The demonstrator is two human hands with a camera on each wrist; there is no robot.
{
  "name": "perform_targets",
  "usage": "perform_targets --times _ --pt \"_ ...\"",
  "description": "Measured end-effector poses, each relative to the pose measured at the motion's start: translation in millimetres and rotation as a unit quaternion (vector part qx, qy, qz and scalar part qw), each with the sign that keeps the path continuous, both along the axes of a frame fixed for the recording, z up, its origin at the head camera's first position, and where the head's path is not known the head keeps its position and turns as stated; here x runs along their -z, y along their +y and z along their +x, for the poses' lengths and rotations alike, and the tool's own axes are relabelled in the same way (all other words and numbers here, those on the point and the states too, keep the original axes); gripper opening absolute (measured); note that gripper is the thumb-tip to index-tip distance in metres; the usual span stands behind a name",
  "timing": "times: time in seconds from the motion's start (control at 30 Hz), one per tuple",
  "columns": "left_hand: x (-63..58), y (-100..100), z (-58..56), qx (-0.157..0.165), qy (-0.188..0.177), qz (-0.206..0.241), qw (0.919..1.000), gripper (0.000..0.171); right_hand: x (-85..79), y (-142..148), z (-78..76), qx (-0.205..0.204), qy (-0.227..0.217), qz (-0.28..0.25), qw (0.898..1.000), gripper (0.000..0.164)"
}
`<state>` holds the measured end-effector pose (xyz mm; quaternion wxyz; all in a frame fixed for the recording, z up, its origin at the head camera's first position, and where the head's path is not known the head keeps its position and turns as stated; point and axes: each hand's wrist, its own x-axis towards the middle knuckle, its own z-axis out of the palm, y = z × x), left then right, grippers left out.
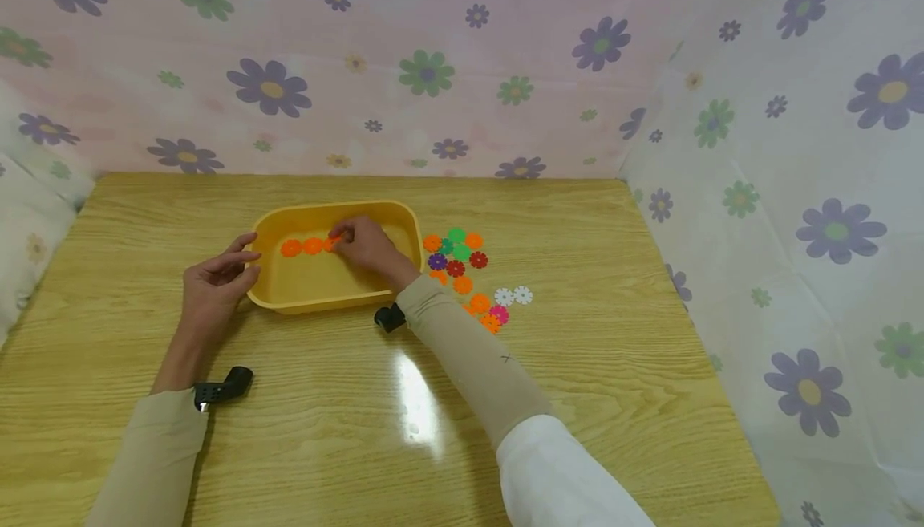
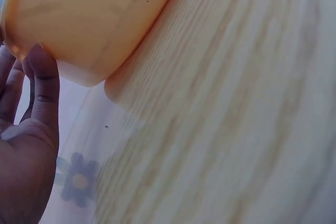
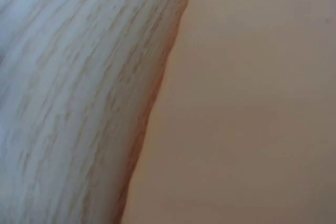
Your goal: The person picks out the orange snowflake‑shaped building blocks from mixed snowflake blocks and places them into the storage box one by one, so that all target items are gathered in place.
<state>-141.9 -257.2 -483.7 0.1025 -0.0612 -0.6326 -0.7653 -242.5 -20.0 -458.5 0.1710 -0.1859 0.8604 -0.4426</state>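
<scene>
A yellow plastic tray [image 1: 346, 296] stands on the wooden table. Inside it, orange notched snowflake discs lie in a row, one disc [image 1: 291, 249] at the left and another disc [image 1: 313, 246] beside it. My right hand [image 1: 366, 248] reaches over the near rim and pinches a third orange snowflake disc [image 1: 330, 245] at the right end of the row; the fingers partly cover it. At the tray's left end, my left hand [image 1: 216, 286] rests its fingertips against the outer wall, fingers loosely bent. The left wrist view shows the left thumb [image 2: 43, 77] at the wall. The right wrist view shows only tray wall [image 3: 241, 103] and tabletop.
Right of the tray lie loose snowflake discs: orange [image 1: 463, 285], green [image 1: 456, 235], purple [image 1: 437, 261], dark red [image 1: 478, 260], pink [image 1: 500, 314] and white [image 1: 523, 295]. The right forearm passes close by them. Flower-patterned cloth [image 1: 426, 110] hangs behind the table and at its sides.
</scene>
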Motion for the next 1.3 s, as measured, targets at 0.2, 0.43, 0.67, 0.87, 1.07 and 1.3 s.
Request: perform_targets --times 0.2,0.43,0.67,0.87,1.07,1.3 --pt "0.7 -0.7 0.6 0.001 0.001 0.001 1.0 0.019 0.4 -0.5 0.1 0.002 -0.001 0.006 1.0 0.018" --pt "0.5 -0.1 1.1 0.001 0.001 -0.004 1.0 0.019 2.2 0.4 -0.1 0.007 -0.006 -0.004 1.0 0.018" --pt "-0.7 0.0 1.2 0.001 0.0 -0.009 1.0 0.019 2.4 0.0 0.1 0.015 -0.015 -0.015 1.0 0.018" --pt "-1.2 0.1 1.0 -0.001 -0.001 -0.01 0.9999 0.019 1.7 -1.1 -0.2 0.019 -0.016 -0.008 1.0 0.018" --pt "-2.2 1.0 1.0 -0.007 -0.003 -0.015 0.9999 0.019 0.7 -0.4 -0.5 0.019 -0.012 -0.008 1.0 0.019" --pt "-1.9 -0.1 1.1 -0.012 -0.006 -0.023 0.9996 0.019 -1.0 2.0 1.5 0.018 0.021 -0.039 0.999 0.023"
